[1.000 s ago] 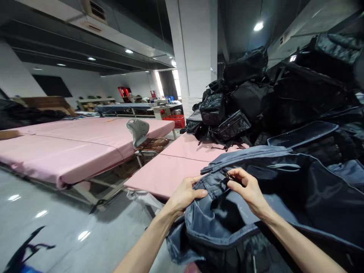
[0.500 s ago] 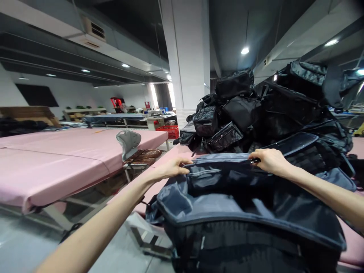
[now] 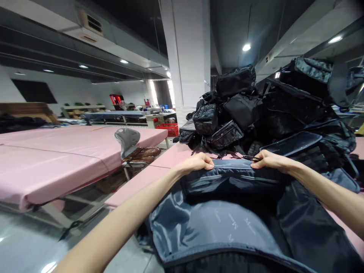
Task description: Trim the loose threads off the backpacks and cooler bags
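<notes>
A large dark backpack [image 3: 227,216] gapes open below my hands, its grey-blue lining and inner zip pockets showing. My left hand [image 3: 200,162] pinches the far rim of the bag opening, thumb and fingers closed on the fabric. Further right, my right hand [image 3: 269,161] grips the same rim. A thin dark tool [image 3: 248,157], perhaps thread snips, sticks out leftward from its fingers; most of it is hidden in the hand. Between both hands the grey edge strip [image 3: 231,164] is stretched fairly straight.
Behind the bag rises a tall pile of black backpacks [image 3: 241,110] on a pink-covered table [image 3: 159,174]. To the left stand a grey chair [image 3: 126,142] and another pink table [image 3: 71,155]. A white pillar [image 3: 190,57] and a red crate [image 3: 169,130] are farther back.
My left hand has moved right and closed on the bag's rim. The bag has tipped, showing more printed lining, and the tool now juts out further from my right hand.
</notes>
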### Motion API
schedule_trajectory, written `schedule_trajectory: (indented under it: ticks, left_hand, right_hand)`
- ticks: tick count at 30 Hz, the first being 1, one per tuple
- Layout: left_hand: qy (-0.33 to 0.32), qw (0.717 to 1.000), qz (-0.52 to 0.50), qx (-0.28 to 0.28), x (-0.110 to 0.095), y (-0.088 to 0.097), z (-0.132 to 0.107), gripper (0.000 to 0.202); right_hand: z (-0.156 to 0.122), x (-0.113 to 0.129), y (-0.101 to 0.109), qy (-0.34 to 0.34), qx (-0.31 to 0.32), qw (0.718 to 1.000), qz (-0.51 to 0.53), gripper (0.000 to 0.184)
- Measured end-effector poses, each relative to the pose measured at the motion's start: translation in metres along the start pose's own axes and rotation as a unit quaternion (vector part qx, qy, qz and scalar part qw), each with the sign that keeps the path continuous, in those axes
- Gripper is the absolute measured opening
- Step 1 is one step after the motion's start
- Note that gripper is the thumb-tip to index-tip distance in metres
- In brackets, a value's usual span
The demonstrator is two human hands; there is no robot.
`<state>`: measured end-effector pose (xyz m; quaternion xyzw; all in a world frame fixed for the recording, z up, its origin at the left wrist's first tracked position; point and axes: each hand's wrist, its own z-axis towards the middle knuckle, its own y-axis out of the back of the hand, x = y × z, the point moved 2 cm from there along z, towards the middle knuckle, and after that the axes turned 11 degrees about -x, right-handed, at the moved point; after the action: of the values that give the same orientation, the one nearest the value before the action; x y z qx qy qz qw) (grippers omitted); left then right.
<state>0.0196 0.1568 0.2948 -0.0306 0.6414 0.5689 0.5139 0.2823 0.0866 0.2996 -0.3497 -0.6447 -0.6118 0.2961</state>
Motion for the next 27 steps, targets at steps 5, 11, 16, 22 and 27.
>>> schedule_trajectory:
  ticks: [5,11,16,22,27]
  left_hand:
    - [-0.082,0.984,0.040,-0.155,0.001,-0.018,-0.014,0.019]
    - [-0.050,0.997,-0.019,-0.062,-0.006,-0.025,-0.009,0.017]
    - [0.027,0.994,-0.107,0.016,-0.007,-0.008,-0.003,0.022]
    - [0.020,0.992,-0.126,0.012,-0.009,-0.009,-0.008,0.020]
    - [0.025,0.990,-0.139,0.020,-0.008,-0.011,-0.006,0.019]
  right_hand:
    - [-0.001,-0.004,-0.003,0.114,-0.046,0.990,-0.068,0.030]
    - [-0.020,-0.005,-0.014,0.240,-0.169,0.937,-0.187,0.029]
    - [-0.041,0.022,-0.036,0.409,-0.279,0.809,-0.317,0.022]
    - [-0.025,0.048,-0.057,0.514,-0.271,0.711,-0.396,0.011]
    - [-0.014,0.048,-0.060,0.509,-0.242,0.729,-0.389,0.008]
